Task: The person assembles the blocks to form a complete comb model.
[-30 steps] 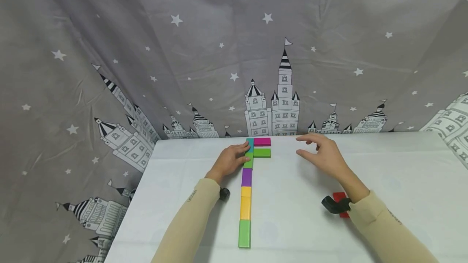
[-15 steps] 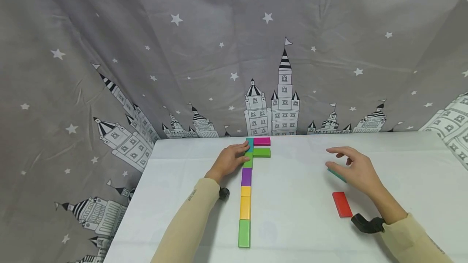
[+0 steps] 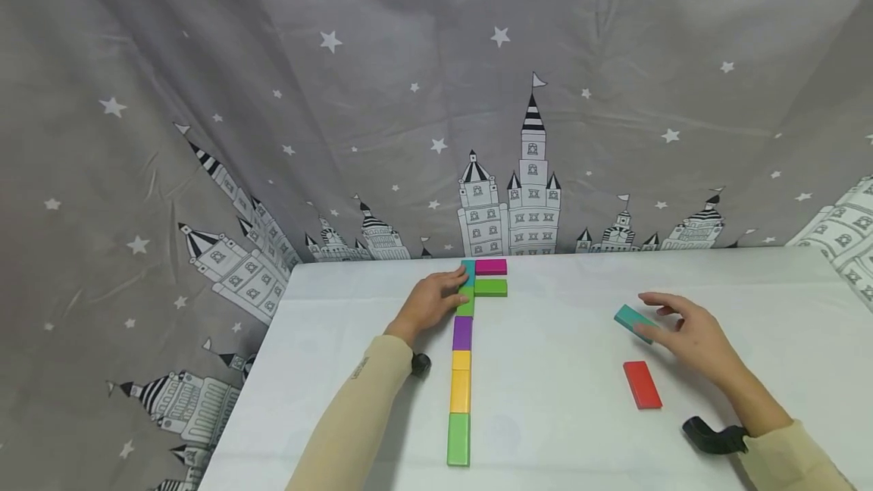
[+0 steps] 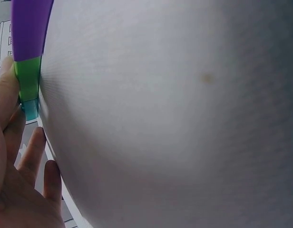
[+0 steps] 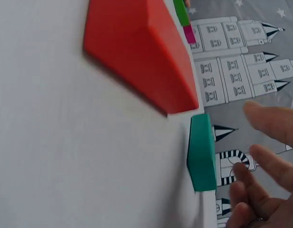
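Note:
My left hand point(image 3: 428, 301) rests at the far end of a column of flat blocks. Its fingers touch a teal block point(image 3: 468, 265), and its thumb lies on a green block point(image 3: 467, 306). In the left wrist view the other fingers are loosely spread beside the column. On the right side, my right hand point(image 3: 692, 336) hovers at a second teal block point(image 3: 627, 317), thumb and fingers parted around its near end. The right wrist view shows a gap between that teal block point(image 5: 201, 152) and the fingers. A red block point(image 3: 643, 385) lies nearer to me.
The column continues towards me with a purple block point(image 3: 462, 333), yellow blocks point(image 3: 461, 391) and a light green block point(image 3: 459, 439). A magenta block point(image 3: 491, 267) and another green block point(image 3: 491, 288) extend rightward from its far end. Behind the white table point(image 3: 546, 400) hangs a grey curtain point(image 3: 382, 36).
My right hand has moved right and towards me, from the far middle of the table to the loose teal block. The red block is now uncovered. My left hand stays in place.

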`<state>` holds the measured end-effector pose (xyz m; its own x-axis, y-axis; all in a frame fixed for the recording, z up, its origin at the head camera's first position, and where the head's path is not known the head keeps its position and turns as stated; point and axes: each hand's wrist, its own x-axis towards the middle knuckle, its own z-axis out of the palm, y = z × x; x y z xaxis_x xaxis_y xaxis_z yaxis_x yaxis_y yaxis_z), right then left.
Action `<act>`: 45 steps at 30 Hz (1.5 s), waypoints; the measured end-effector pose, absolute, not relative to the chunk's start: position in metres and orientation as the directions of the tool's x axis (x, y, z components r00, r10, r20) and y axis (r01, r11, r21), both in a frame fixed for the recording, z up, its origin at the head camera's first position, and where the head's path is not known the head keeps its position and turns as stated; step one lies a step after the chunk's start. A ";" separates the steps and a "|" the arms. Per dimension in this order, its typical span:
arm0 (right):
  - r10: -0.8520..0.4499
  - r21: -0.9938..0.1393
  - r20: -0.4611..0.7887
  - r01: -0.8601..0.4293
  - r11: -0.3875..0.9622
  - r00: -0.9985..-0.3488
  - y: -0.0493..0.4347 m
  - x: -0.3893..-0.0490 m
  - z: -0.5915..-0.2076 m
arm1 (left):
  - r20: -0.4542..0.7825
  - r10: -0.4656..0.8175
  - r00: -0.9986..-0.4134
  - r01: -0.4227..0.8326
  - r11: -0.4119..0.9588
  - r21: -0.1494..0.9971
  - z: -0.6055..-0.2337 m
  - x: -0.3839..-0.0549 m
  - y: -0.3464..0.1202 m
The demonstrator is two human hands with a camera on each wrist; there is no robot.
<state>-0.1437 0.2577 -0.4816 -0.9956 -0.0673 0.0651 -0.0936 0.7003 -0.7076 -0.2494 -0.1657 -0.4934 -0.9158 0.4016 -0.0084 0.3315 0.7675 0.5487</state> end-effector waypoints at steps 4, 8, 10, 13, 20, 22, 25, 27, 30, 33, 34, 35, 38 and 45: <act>-0.070 -0.689 -0.037 -0.025 0.725 -0.997 0.262 -0.144 -0.484 | -0.008 0.399 -0.917 0.328 0.766 0.553 -0.494 -0.249 -0.165; -0.082 -0.658 -0.094 0.000 0.753 -0.992 0.262 -0.145 -0.486 | -0.005 0.400 -0.917 0.331 0.766 0.551 -0.494 -0.249 -0.166; -0.089 -0.647 -0.101 -0.002 0.762 -0.991 0.260 -0.145 -0.488 | -0.006 0.399 -0.917 0.331 0.768 0.548 -0.494 -0.249 -0.166; -0.091 -0.633 -0.096 -0.010 0.774 -0.991 0.259 -0.145 -0.491 | -0.002 0.402 -0.916 0.335 0.766 0.549 -0.494 -0.249 -0.166; -0.099 -0.603 -0.055 -0.046 0.797 -0.994 0.258 -0.146 -0.493 | 0.003 0.408 -0.913 0.342 0.760 0.553 -0.494 -0.249 -0.166; -0.106 -0.592 -0.050 -0.056 0.804 -0.993 0.258 -0.146 -0.492 | 0.003 0.408 -0.913 0.342 0.763 0.549 -0.494 -0.249 -0.166; -0.110 -0.572 -0.045 -0.065 0.818 -0.993 0.259 -0.146 -0.492 | -0.001 0.405 -0.914 0.339 0.766 0.547 -0.494 -0.249 -0.166; -0.112 -0.566 -0.040 -0.070 0.822 -0.993 0.260 -0.145 -0.491 | -0.007 0.402 -0.916 0.335 0.772 0.540 -0.494 -0.249 -0.166; -0.110 -0.559 -0.035 -0.072 0.826 -0.993 0.263 -0.144 -0.492 | -0.007 0.403 -0.915 0.335 0.773 0.539 -0.494 -0.249 -0.166; -0.107 -0.560 -0.036 -0.068 0.826 -0.994 0.264 -0.144 -0.492 | -0.010 0.402 -0.916 0.333 0.772 0.541 -0.494 -0.248 -0.166; -0.106 -0.559 -0.036 -0.068 0.826 -0.994 0.264 -0.144 -0.492 | -0.010 0.402 -0.916 0.333 0.772 0.541 -0.494 -0.248 -0.166; -0.103 -0.562 -0.037 -0.064 0.825 -0.994 0.264 -0.144 -0.492 | -0.010 0.402 -0.916 0.333 0.772 0.541 -0.494 -0.249 -0.166; -0.101 -0.565 -0.034 -0.064 0.823 -0.994 0.264 -0.144 -0.491 | -0.011 0.400 -0.916 0.330 0.771 0.544 -0.494 -0.249 -0.166; -0.112 -0.594 0.021 -0.102 0.798 -0.994 0.257 -0.143 -0.487 | -0.014 0.393 -0.919 0.325 0.780 0.534 -0.494 -0.249 -0.166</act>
<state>-0.1431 0.2572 -0.4869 -0.9935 -0.1118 0.0213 -0.1025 0.7976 -0.5944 -0.2493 -0.1661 -0.4944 -0.9195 0.3929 -0.0143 0.3251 0.7803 0.5342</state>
